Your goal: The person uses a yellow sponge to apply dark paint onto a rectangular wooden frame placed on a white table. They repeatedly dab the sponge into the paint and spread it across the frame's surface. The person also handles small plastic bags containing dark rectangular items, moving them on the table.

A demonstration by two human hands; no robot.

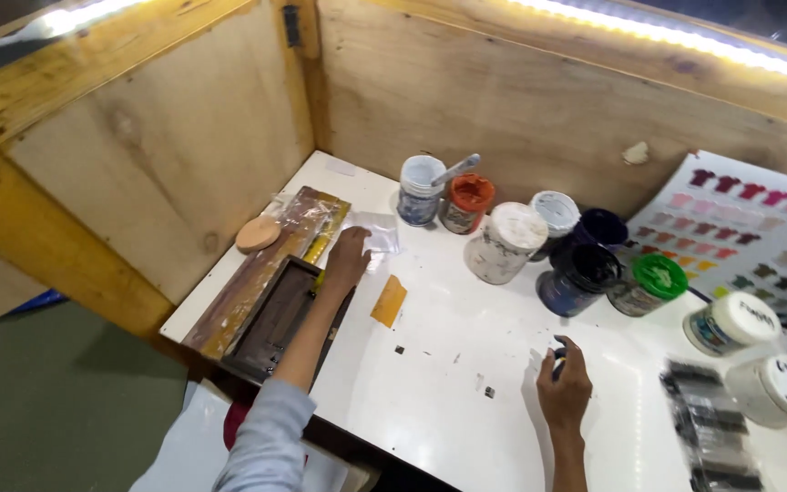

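Two hands: left hand on clear plastic bag, right hand around small dark object.

Bright strip lights along the top glared; the white table shone (lower right perhaps motion-blurred), the left corner lay dim.

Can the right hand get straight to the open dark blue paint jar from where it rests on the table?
Probably yes. The right hand rests on the white table, with bare tabletop between it and the open dark blue paint jar. The green-lidded jar stands beside the route, not across it.
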